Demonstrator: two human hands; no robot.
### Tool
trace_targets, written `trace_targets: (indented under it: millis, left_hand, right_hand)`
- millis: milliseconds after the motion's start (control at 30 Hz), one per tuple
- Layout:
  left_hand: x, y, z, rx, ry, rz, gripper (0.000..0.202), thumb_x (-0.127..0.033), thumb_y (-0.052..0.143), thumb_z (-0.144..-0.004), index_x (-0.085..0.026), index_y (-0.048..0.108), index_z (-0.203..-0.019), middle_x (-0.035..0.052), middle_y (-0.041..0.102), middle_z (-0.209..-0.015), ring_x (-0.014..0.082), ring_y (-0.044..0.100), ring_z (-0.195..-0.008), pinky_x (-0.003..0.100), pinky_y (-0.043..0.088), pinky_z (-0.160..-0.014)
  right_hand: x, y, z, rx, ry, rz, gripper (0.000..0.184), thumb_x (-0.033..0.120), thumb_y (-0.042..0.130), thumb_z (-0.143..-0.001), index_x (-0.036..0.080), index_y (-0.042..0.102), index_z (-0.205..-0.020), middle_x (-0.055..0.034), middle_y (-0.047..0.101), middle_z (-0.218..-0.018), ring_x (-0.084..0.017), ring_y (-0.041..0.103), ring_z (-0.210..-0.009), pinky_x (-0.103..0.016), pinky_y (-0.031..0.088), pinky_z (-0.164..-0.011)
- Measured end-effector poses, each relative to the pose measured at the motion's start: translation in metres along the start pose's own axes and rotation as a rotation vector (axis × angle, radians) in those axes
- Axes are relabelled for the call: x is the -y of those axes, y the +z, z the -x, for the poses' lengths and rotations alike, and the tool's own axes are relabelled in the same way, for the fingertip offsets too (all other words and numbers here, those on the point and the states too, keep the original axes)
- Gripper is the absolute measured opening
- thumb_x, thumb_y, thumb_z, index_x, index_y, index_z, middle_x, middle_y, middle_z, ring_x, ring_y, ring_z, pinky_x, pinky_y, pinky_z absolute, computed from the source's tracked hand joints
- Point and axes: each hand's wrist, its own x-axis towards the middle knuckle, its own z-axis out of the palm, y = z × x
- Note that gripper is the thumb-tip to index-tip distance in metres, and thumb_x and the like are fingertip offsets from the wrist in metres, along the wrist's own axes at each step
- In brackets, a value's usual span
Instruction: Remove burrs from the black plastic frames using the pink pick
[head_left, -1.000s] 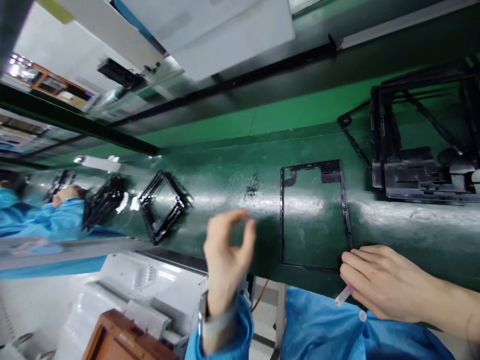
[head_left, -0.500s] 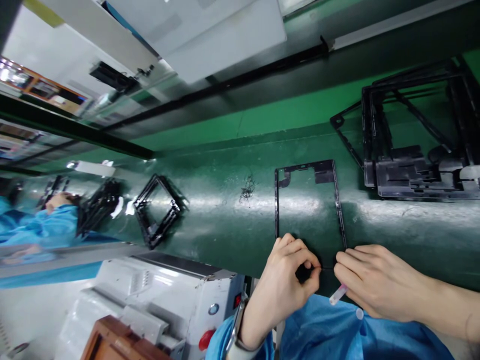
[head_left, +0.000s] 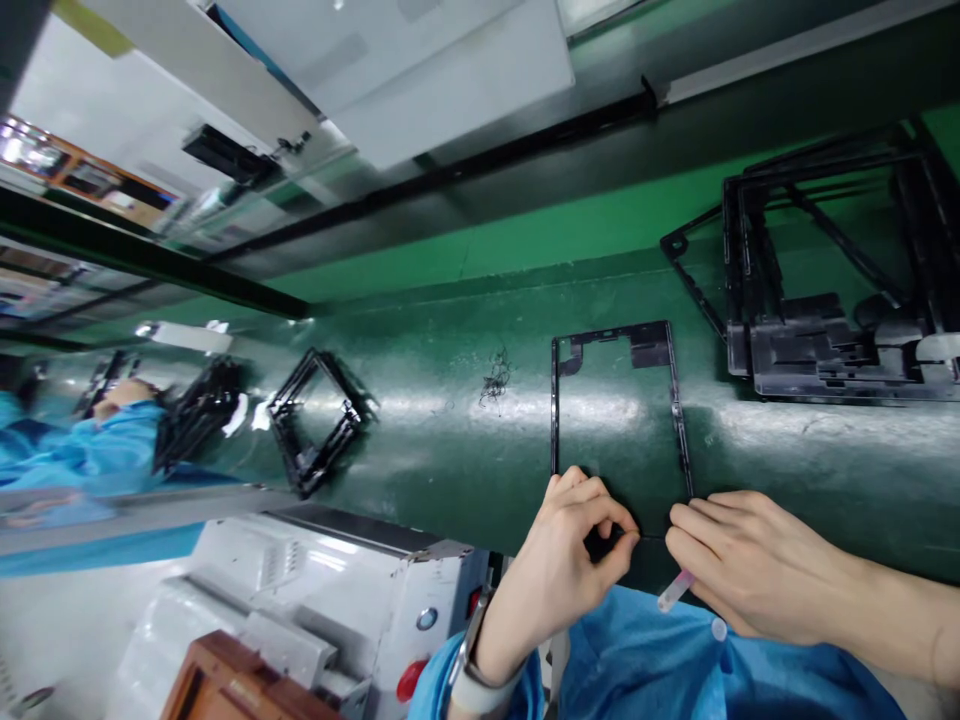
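Note:
A thin black rectangular plastic frame (head_left: 679, 420) lies on the green bench, its near edge mostly covered by my hands. My left hand (head_left: 574, 550) is closed at the near left corner, with thumb and forefinger pinched on the near edge. At the near right corner, my right hand (head_left: 750, 565) is curled with its fingertips against the frame. A clear stick-like tool (head_left: 676, 591) with a pink part juts out from under the right hand's fingers; its working end is hidden.
Stacked black frames (head_left: 862, 370) lie at the right. Black shavings (head_left: 495, 378) sit left of my frame, and more frames (head_left: 315, 420) lie further left. A co-worker's blue sleeve (head_left: 120, 435) is at far left. A white machine (head_left: 360, 590) with a red button stands at lower left.
Both hands have shifted very slightly left along the near edge. The frame stays almost in place.

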Motion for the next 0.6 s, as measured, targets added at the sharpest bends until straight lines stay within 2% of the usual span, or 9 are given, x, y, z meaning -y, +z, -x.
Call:
trace_targets:
  millis: [133,367,500,600]
  left_hand:
    - [-0.0031,0.0021,-0.0029,0.013,-0.032,-0.038,0.019,-0.004,0.074,-0.082,-0.022,0.068,-0.081,-0.0021,0.056,-0.076,0.0198,0.055,-0.082,0.039,0.044,-0.079]
    - [-0.0032,-0.0041,-0.0052,0.082,-0.036,-0.059,0.021,0.0,0.068,-0.082,-0.021,0.067,-0.081,-0.0018,0.055,-0.078,0.0201,0.054,-0.085,0.04,0.044,-0.082]
    - [-0.0028,-0.0069,-0.0075,0.117,-0.036,-0.021,0.018,-0.004,0.071,-0.086,-0.022,0.071,-0.084,-0.0024,0.055,-0.076,0.0193,0.054,-0.083,0.039,0.044,-0.083]
    - [-0.0055,-0.006,-0.0093,0.105,-0.07,-0.037,0.016,-0.005,0.073,-0.083,-0.021,0.071,-0.08,-0.0027,0.053,-0.074,0.0192,0.054,-0.082,0.039,0.043,-0.084]
  right_hand:
    - [-0.0008,0.0015,-0.0005,0.007,0.006,-0.003,0.016,0.01,0.061,-0.086,0.022,0.051,-0.089,0.0001,0.058,-0.081,-0.019,0.056,-0.065,-0.035,0.036,-0.062]
    - [-0.0015,0.0022,0.0008,0.008,0.005,0.002,0.014,0.01,0.059,-0.086,0.022,0.052,-0.089,-0.0003,0.058,-0.081,-0.02,0.056,-0.066,-0.035,0.036,-0.063]
    - [-0.0009,0.0019,0.0007,0.007,0.0,-0.002,0.015,0.009,0.061,-0.085,0.022,0.052,-0.088,0.0,0.057,-0.081,-0.019,0.055,-0.065,-0.035,0.036,-0.062]
    - [-0.0008,0.0017,-0.0003,-0.004,-0.001,-0.001,0.015,0.009,0.061,-0.085,0.022,0.052,-0.087,0.0001,0.057,-0.08,-0.019,0.055,-0.065,-0.035,0.036,-0.061]
